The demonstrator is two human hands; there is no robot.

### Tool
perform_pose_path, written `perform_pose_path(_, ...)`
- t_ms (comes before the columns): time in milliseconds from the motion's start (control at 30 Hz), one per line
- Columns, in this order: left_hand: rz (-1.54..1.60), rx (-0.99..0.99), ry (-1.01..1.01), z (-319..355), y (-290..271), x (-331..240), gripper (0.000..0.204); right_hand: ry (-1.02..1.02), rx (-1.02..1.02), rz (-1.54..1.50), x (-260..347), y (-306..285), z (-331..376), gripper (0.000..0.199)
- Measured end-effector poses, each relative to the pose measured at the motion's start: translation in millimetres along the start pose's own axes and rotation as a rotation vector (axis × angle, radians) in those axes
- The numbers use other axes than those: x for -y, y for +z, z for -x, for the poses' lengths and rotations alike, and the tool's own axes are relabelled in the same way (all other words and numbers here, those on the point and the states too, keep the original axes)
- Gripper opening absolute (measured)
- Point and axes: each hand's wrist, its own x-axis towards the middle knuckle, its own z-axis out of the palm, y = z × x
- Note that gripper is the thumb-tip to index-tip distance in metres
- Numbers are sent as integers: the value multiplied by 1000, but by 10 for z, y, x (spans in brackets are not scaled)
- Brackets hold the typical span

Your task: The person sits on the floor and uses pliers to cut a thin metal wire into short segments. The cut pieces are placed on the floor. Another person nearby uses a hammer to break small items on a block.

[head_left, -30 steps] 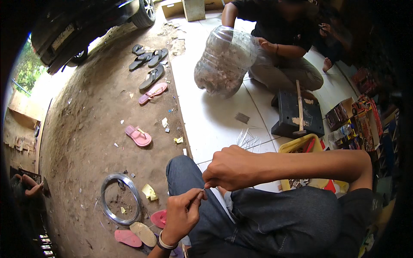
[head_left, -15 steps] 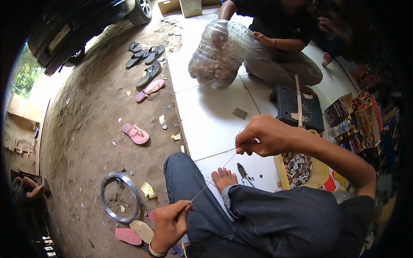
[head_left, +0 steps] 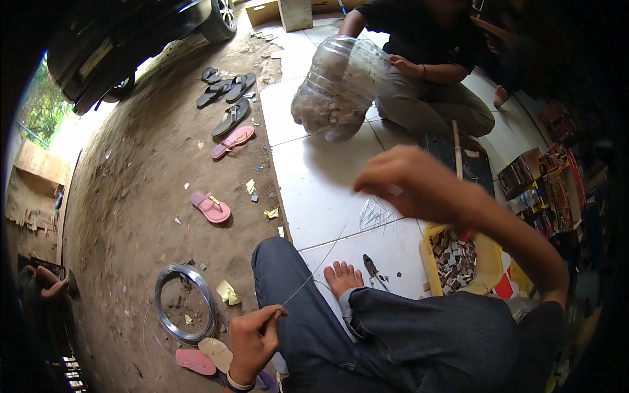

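— Steel-grey, that thin bright wire (head_left: 314, 267); where does it run?

— Its lower end sits in the left hand (head_left: 252, 340), pinched between thumb and forefinger, hand closed around it down beside the person's knee in blue denim. From there the wire climbs up and to the right, across the bare foot (head_left: 342, 278), toward the right hand (head_left: 413, 187).

— And the right hand, is it gripping the other end?

— It is raised well above the left one, fingers bunched downward, but blurred; I cannot tell whether the wire is pinched there or where its upper end stops.

— What lies under that right hand?

— A loose scatter of short straight wire pieces (head_left: 377, 213) on the white floor tile (head_left: 314, 177). Just below and to the right of the hand stands a yellow plastic tray (head_left: 488, 262) filled with small grey-brown blocks. Small dark pliers (head_left: 375, 268) lie on the tile between the foot and the tray.

— Anything near the left hand?

— To its left, on the brown dirt ground, a round coil of grey wire (head_left: 185, 311), and just beside the wrist a pink flat sandal (head_left: 194, 361) with a tan one next to it.

— Someone else there?

— Beyond the right hand, another person in dark clothes crouches, holding a large clear plastic bottle (head_left: 341, 88) tilted over the tile.
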Motion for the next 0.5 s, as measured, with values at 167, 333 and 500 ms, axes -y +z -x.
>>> perform_pose_path(167,61,7,53,-78,186,-124,15,-274,357,33,732,772,-300,9)
perform_pose_path(333,48,-52,134,-125,284,-173,17,-20,527,-94,853,1120,-258,20)
perform_pose_path(500,4,-102,182,-144,299,-173,19,110,477,-179,708,936,-252,23)
